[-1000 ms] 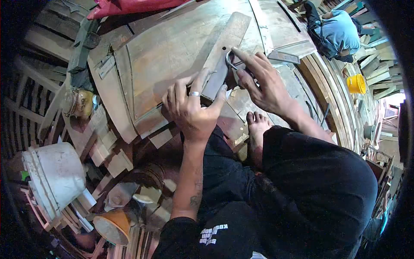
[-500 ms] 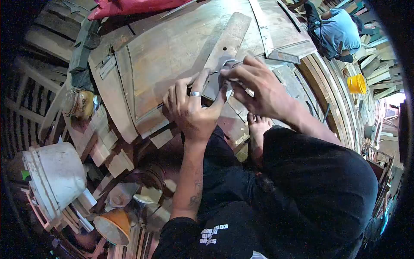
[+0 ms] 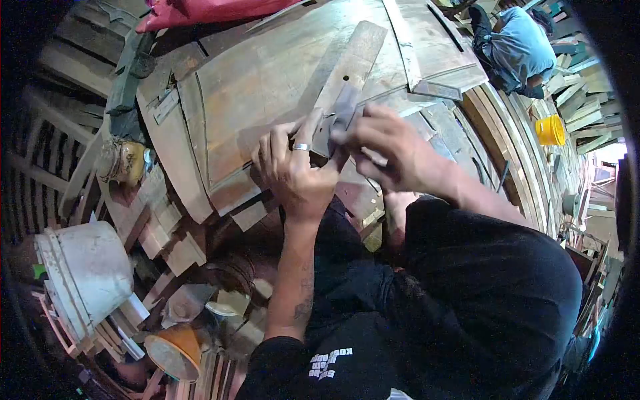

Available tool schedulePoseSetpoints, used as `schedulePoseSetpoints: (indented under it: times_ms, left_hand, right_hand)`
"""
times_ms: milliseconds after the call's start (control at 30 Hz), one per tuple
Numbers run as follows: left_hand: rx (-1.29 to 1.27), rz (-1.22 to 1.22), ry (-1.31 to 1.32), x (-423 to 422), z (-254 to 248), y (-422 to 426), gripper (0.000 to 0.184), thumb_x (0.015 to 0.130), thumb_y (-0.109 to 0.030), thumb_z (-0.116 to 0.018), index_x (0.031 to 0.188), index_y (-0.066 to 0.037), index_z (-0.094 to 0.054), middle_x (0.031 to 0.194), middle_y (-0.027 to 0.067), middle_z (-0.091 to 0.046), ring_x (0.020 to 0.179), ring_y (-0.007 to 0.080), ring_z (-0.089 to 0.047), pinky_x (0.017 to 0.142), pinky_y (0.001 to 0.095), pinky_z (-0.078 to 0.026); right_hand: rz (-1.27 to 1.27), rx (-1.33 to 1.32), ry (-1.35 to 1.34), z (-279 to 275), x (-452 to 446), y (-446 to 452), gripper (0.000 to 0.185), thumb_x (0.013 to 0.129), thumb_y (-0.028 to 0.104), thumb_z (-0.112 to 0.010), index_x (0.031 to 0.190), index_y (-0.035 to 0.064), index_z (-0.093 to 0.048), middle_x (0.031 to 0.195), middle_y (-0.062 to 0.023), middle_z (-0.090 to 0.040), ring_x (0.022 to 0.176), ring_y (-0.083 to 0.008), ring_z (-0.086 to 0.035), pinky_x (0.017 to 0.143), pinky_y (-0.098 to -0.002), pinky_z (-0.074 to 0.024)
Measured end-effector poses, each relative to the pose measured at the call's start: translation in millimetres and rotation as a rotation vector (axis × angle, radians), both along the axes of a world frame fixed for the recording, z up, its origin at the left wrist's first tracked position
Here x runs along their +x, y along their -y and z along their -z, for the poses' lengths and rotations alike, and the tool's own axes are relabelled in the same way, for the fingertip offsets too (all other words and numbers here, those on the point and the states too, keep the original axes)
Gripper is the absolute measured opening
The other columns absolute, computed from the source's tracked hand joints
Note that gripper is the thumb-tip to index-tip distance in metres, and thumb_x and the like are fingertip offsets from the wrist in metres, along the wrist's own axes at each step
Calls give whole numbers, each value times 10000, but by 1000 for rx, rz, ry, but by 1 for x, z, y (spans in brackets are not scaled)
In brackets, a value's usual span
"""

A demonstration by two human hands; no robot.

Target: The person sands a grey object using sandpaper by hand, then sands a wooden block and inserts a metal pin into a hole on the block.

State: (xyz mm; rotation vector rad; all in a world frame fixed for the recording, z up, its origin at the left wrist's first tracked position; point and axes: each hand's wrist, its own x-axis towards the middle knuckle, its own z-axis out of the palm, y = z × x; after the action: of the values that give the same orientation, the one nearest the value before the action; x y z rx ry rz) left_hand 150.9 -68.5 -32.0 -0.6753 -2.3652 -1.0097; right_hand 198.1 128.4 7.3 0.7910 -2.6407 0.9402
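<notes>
A narrow wooden board [image 3: 363, 50] with a small dark hole lies slanted on the large wooden panel [image 3: 247, 80]. My left hand [image 3: 297, 157], with a ring on one finger, is closed on the board's near end, its index finger and thumb along the edges. Close to its right, my right hand [image 3: 390, 143] is bent in a pinch, slightly blurred. From its fingertips a thin greyish sheet [image 3: 345, 103] sticks out over the board; its lower part is hidden by the fingers.
A metal-edged square [image 3: 437, 90] lies at the panel's right. White bucket [image 3: 97, 273], orange bucket [image 3: 175, 353] and wood offcuts [image 3: 183, 253] stand at left. A glass jar [image 3: 127, 162] is above them. Another person [image 3: 523, 43] crouches at upper right, near a yellow bucket [image 3: 551, 130].
My right hand has moved down and left toward my left hand, its fingers drawn together. The curved piece seen earlier at its fingertips now shows as a flatter grey sheet. My left hand is nearly unmoved.
</notes>
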Motion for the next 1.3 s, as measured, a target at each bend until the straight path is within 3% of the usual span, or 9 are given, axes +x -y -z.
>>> schedulePoseSetpoints:
  times_ms: [333, 467, 600, 733, 800, 933, 1067, 1200, 1300]
  left_hand:
    - [-100, -30, 24, 2, 2, 3, 603, 687, -368, -919, 1251, -196, -794, 1078, 53, -642, 1022, 292, -619, 949, 471, -426]
    - [-67, -43, 60, 4, 4, 1, 618, 676, -376, -916, 1255, -197, -794, 1070, 51, -637, 1022, 293, -618, 916, 469, -427]
    - [-65, -25, 56, 3, 5, 2, 587, 696, -391, -922, 1231, -180, -803, 1063, 53, -635, 1017, 291, -618, 915, 466, -428]
    - [-56, -30, 75, 4, 3, 1, 604, 707, -418, -916, 1253, -186, -802, 1061, 51, -640, 1018, 288, -620, 931, 472, -430]
    - [-65, -30, 71, 3, 4, 1, 608, 711, -425, -916, 1260, -192, -801, 1059, 50, -640, 1015, 289, -621, 933, 474, -431]
    - [-84, -25, 78, 5, 4, 3, 620, 693, -411, -926, 1265, -210, -800, 1054, 60, -638, 1005, 294, -623, 925, 475, -433]
    - [-59, -26, 68, 1, 5, 0, 678, 661, -408, -928, 1294, -210, -788, 1061, 67, -634, 1007, 300, -622, 915, 481, -431]
    - [-61, -6, 87, 4, 5, 4, 620, 683, -382, -922, 1264, -199, -805, 1045, 73, -637, 1010, 305, -624, 892, 463, -440]
    - [-81, -33, 69, 3, 4, 1, 587, 713, -391, -905, 1259, -198, -806, 1056, 66, -645, 1015, 295, -630, 902, 469, -445]
  right_hand:
    - [20, 140, 17, -6, 4, -4, 393, 845, 134, -787, 1229, 85, -719, 1124, -99, -720, 1029, -323, -605, 937, -449, -495]
    - [280, 41, -40, -3, -16, -26, 384, 838, 98, -767, 1218, 70, -717, 1108, -131, -728, 1027, -368, -618, 936, -443, -516]
    - [-38, 42, -119, -3, 1, 1, 459, 844, 79, -789, 1298, 89, -719, 987, -55, -677, 914, -283, -570, 839, -394, -481]
    - [226, 22, -35, -1, -14, -26, 470, 851, 39, -778, 1316, 55, -710, 973, -95, -725, 930, -278, -599, 847, -425, -537]
    - [173, -9, -48, 0, -11, -17, 288, 843, 116, -779, 1124, 68, -735, 917, -107, -687, 887, -318, -595, 807, -431, -510]
    - [-18, 73, -49, 0, -4, -15, 360, 857, 189, -802, 1184, 58, -731, 993, -110, -702, 912, -345, -601, 912, -476, -483]
    - [204, 21, -57, 5, -12, -22, 344, 850, 139, -783, 1181, 60, -734, 942, -117, -706, 918, -339, -609, 829, -467, -530]
    - [-52, 131, -92, -2, -1, -4, 338, 850, 146, -787, 1178, 77, -745, 929, -108, -690, 946, -341, -615, 884, -470, -520]
    - [230, 6, 14, -1, -14, -23, 343, 862, 189, -786, 1179, 67, -745, 995, -107, -688, 974, -332, -606, 939, -464, -497]
